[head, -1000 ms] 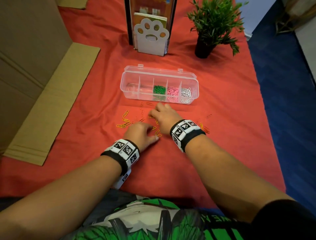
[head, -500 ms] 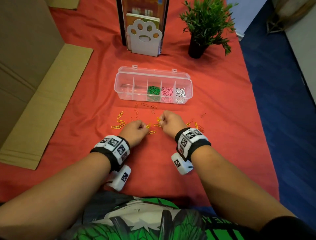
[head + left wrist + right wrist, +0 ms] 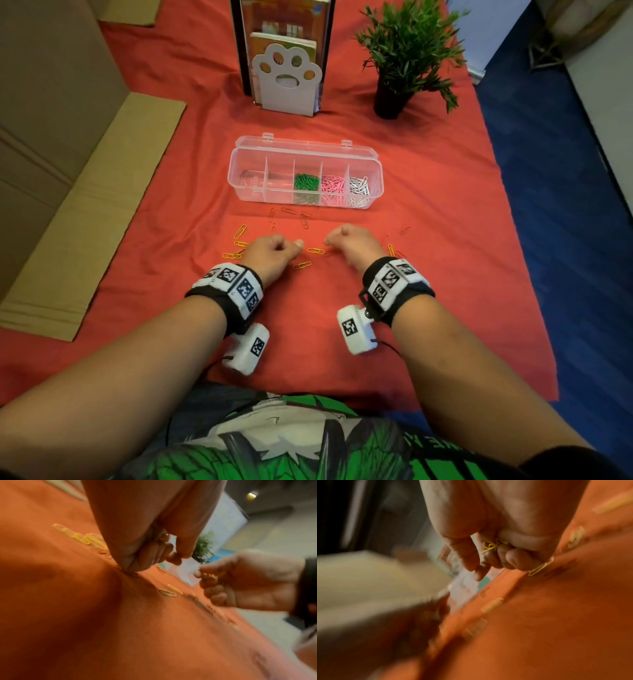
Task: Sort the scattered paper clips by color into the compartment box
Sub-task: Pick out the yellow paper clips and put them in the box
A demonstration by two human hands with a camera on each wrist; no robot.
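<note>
The clear compartment box [image 3: 239,164] lies open on the red cloth, with green clips [image 3: 305,183], pink clips [image 3: 331,187] and white clips [image 3: 359,190] in its three right sections. Yellow clips [image 3: 315,251] and reddish clips [image 3: 304,219] lie scattered in front of it. My left hand [image 3: 291,246] is curled into a fist on the cloth; the left wrist view shows something yellow [image 3: 162,536] tucked in its fingers. A short gap to its right, my right hand [image 3: 330,240] pinches a few yellow clips [image 3: 489,546], and another yellow clip [image 3: 540,567] lies under its little finger.
A paw-shaped book stand [image 3: 286,80] and a potted plant [image 3: 407,58] stand behind the box. Flattened cardboard [image 3: 92,205] lies along the left. The cloth's right edge [image 3: 513,240] drops to blue floor.
My right hand has pulled back from near the box and curled round yellow clips. Both hands have since drawn slightly apart, leaving two yellow clips lying between them.
</note>
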